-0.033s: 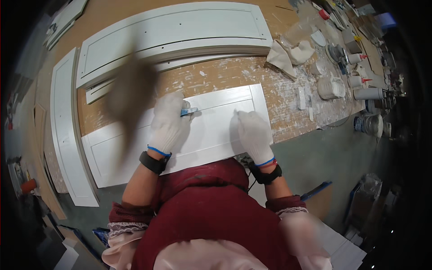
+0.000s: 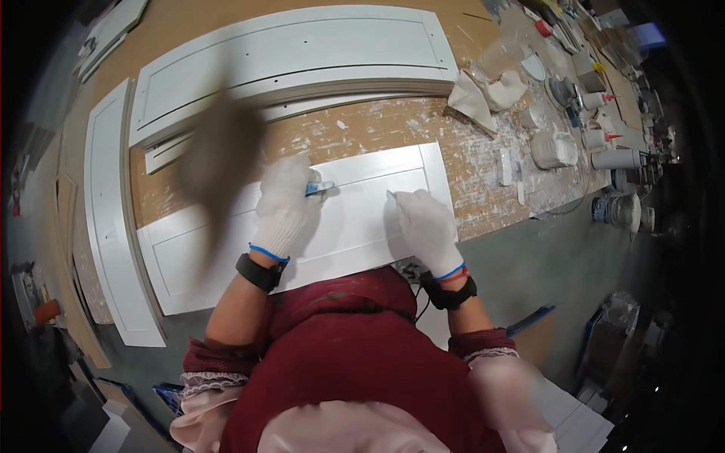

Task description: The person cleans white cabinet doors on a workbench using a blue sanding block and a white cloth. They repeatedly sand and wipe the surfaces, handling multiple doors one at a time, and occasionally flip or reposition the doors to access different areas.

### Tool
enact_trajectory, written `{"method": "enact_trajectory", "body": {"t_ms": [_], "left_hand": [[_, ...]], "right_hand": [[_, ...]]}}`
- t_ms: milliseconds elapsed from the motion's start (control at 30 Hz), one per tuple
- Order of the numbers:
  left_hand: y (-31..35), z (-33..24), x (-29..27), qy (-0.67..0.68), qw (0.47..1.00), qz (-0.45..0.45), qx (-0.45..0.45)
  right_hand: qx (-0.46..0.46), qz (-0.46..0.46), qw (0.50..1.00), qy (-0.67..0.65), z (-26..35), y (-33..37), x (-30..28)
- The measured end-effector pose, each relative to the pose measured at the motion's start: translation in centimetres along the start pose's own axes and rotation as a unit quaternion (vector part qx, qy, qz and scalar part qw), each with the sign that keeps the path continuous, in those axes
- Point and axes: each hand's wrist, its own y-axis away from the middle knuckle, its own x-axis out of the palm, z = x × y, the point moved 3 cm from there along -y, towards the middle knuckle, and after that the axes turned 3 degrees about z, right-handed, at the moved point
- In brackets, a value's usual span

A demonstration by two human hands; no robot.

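Note:
A white framed panel (image 2: 347, 219) lies flat on the workbench in front of me. My left hand (image 2: 285, 198), in a white knit glove, is closed over its far half. From its fingers sticks out a small flat blue-and-white tool (image 2: 320, 187) that looks like a scraper; the rest is hidden in the glove. Farther right, my right hand (image 2: 425, 223), gloved too, is closed just above the panel's right part. A thin greyish tip (image 2: 390, 195) shows at its fingertips, too small to name.
Stacked white panels (image 2: 302, 49) lie along the far side, and a narrow panel (image 2: 121, 219) stands at the left. On the right are crumpled cloths (image 2: 474, 102), a white tub (image 2: 555, 149) and a putty knife (image 2: 520, 183). A dark blur (image 2: 221, 151) covers part of the left.
My right hand has shifted slightly left and down, and the thin tip at its fingers shows more clearly. My left hand has hardly moved.

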Motion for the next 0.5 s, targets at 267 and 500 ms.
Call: {"method": "enact_trajectory", "body": {"t_ms": [267, 500], "left_hand": [[-0.3, -0.7, -0.6, -0.005, 0.995, 0.077, -0.064], [0.2, 0.4, 0.3, 0.001, 1.000, 0.016, -0.016]], "right_hand": [[0.017, 0.063, 0.997, 0.042, 0.5, -1.4, -0.5], [-0.005, -0.017, 0.999, -0.039, -2.7, 0.2, -2.7]]}}
